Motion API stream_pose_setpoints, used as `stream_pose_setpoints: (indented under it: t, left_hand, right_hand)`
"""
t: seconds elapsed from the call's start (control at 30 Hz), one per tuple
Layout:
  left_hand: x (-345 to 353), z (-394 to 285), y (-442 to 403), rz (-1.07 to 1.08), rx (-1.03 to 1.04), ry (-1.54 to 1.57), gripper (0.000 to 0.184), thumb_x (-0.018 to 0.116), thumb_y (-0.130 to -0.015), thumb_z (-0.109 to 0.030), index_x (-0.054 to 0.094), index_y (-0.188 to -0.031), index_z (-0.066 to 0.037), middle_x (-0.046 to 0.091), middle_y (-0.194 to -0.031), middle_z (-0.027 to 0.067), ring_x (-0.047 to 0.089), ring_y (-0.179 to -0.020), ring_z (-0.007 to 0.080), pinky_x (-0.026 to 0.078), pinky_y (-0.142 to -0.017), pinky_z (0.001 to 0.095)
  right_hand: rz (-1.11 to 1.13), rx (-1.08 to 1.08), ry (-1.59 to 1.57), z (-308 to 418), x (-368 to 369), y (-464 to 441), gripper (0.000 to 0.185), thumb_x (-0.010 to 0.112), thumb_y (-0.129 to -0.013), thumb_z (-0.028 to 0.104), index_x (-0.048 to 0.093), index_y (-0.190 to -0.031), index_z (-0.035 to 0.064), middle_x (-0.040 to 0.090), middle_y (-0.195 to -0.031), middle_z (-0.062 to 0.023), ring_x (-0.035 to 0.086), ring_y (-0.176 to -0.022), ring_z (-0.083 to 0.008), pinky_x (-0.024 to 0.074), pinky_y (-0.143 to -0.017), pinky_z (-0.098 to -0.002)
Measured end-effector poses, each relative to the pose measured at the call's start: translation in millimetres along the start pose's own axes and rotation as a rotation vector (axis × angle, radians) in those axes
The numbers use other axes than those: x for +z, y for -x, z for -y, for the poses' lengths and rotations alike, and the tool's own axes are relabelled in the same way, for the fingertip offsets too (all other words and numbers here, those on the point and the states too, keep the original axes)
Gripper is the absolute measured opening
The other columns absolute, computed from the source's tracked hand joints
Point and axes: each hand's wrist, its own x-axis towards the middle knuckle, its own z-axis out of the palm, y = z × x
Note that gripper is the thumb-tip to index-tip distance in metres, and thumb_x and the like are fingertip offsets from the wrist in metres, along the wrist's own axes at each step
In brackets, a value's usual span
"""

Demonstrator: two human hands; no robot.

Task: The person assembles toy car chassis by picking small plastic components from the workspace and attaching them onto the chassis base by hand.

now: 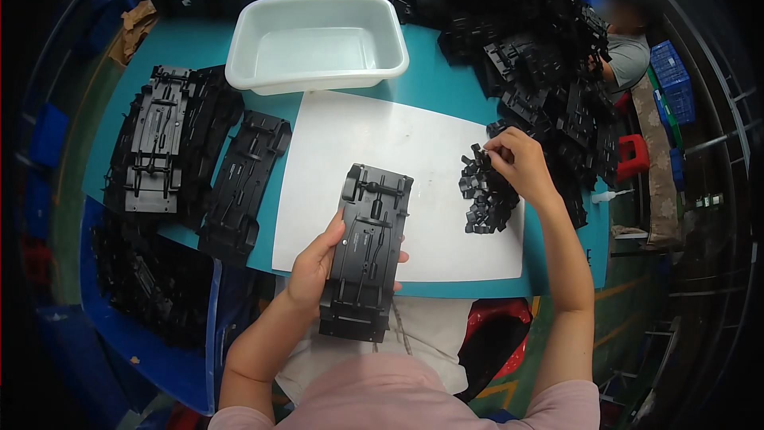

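We hold a black chassis plate (364, 251) in our left hand (314, 263) at the near edge of the teal bench (442, 291), the thumb along the plate's left side and fingertips showing past its right. The plate lies lengthwise in that grasp, ribbed face up, its far end above the white sheet (382, 131) and its near end beyond the bench's edge, over our lap.

Our right hand (519, 163) is at the far end of a pile of small black parts (485, 205) by the sheet's right edge, well apart from the plate. Thumb and fingers bend together there; we cannot tell whether they grip a piece.

Toward the bench's left edge, we see a stack of chassis plates (159, 139), with a single plate (245, 183) just to its right, reaching the near edge. A white tub (322, 81) sits beyond the sheet, toward the far edge. A heap of black mouldings (541, 72) covers the far right corner, and a co-worker's grey sleeve (629, 62) shows behind it. Below the bench's near left corner, a blue bin (147, 362) holds more black parts.
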Motion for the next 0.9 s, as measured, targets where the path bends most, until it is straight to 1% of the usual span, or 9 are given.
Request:
stream_pose_setpoints:
  t: [0.07,0.13,0.17,0.27,0.57,0.7,0.8,0.83,0.9]
  left_hand:
    - [1,0,-1,-0.008,-0.016,0.02,0.05,0.019,-0.103,-0.034,0.02,-0.146,-0.007,0.047,-0.13,0.025,0.057,-0.115,0.0383,0.057,-0.085,0.0534]
    - [1,0,-2,-0.008,-0.02,0.025,0.051,0.019,-0.103,-0.034,0.02,-0.146,-0.006,0.047,-0.13,0.025,0.058,-0.115,0.0382,0.057,-0.085,0.0534]
    - [1,0,-2,-0.011,-0.02,0.027,0.051,0.019,-0.103,-0.034,0.02,-0.145,-0.006,0.047,-0.13,0.0249,0.058,-0.114,0.0382,0.057,-0.084,0.0534]
    - [1,0,-2,-0.003,-0.004,0.011,0.051,0.019,-0.103,-0.034,0.02,-0.145,-0.006,0.048,-0.13,0.0248,0.058,-0.114,0.0382,0.057,-0.084,0.0535]
    - [0,0,-1,0.001,-0.016,0.014,0.051,0.019,-0.103,-0.034,0.021,-0.145,-0.006,0.049,-0.129,0.025,0.057,-0.115,0.0387,0.056,-0.085,0.0546]
    - [-3,1,0,0.016,0.001,0.037,0.051,0.02,-0.103,-0.034,0.022,-0.145,-0.005,0.048,-0.129,0.0251,0.057,-0.115,0.0385,0.057,-0.085,0.0546]
    - [-3,2,1,0.008,-0.002,0.047,0.05,0.02,-0.103,-0.034,0.021,-0.145,-0.006,0.048,-0.129,0.0253,0.057,-0.115,0.0387,0.057,-0.084,0.0545]
    - [-2,2,1,0.002,0.0,0.046,0.051,0.02,-0.103,-0.034,0.022,-0.145,-0.005,0.049,-0.129,0.0253,0.057,-0.114,0.0387,0.057,-0.084,0.0545]
    - [-1,1,1,-0.006,-0.002,0.044,0.051,0.02,-0.103,-0.034,0.022,-0.145,-0.005,0.049,-0.128,0.0253,0.058,-0.114,0.0388,0.057,-0.084,0.0544]
  right_hand:
    - [0.024,0.024,-0.001,1,0,0,0.01,0.068,-0.078,-0.002,0.067,-0.088,-0.0011,0.056,-0.078,-0.0069,0.054,-0.063,-0.0159,0.0446,-0.059,-0.0265]
    - [0.03,-0.086,0.038,-1,5,0,0.012,0.07,-0.077,-0.002,0.067,-0.089,-0.0006,0.057,-0.079,-0.0073,0.056,-0.065,-0.0173,0.0464,-0.06,-0.0275]
    - [0.047,-0.101,0.097,-3,7,-1,0.011,0.069,-0.078,-0.001,0.067,-0.089,-0.0002,0.059,-0.082,-0.0089,0.06,-0.07,-0.0214,0.049,-0.063,-0.0294]
    - [0.039,-0.096,0.228,-4,14,-2,0.011,0.068,-0.079,0.0,0.067,-0.089,-0.0004,0.061,-0.085,-0.0112,0.063,-0.075,-0.0258,0.051,-0.066,-0.0314]
    - [0.053,-0.139,0.355,0,14,0,0.014,0.064,-0.077,-0.002,0.066,-0.091,-0.0003,0.061,-0.089,-0.0142,0.062,-0.079,-0.0343,0.0519,-0.072,-0.0382]
    - [0.07,-0.097,0.409,2,10,-4,0.018,0.064,-0.077,-0.002,0.067,-0.094,0.0,0.061,-0.086,-0.0132,0.063,-0.075,-0.0283,0.0518,-0.068,-0.0337]
    - [0.02,0.035,-0.025,1,-1,-4,0.026,0.063,-0.078,-0.003,0.07,-0.103,0.0004,0.062,-0.08,-0.0066,0.06,-0.069,-0.0101,0.0474,-0.061,-0.0224]
    - [0.023,0.034,-0.025,1,-4,-3,0.026,0.063,-0.078,-0.003,0.07,-0.103,0.0004,0.062,-0.08,-0.0066,0.06,-0.069,-0.0101,0.0474,-0.061,-0.0224]
    - [0.11,0.391,-0.649,4,-10,0,0.021,0.063,-0.08,-0.005,0.07,-0.1,-0.003,0.066,-0.08,-0.008,0.061,-0.068,-0.0114,0.0491,-0.062,-0.0231]
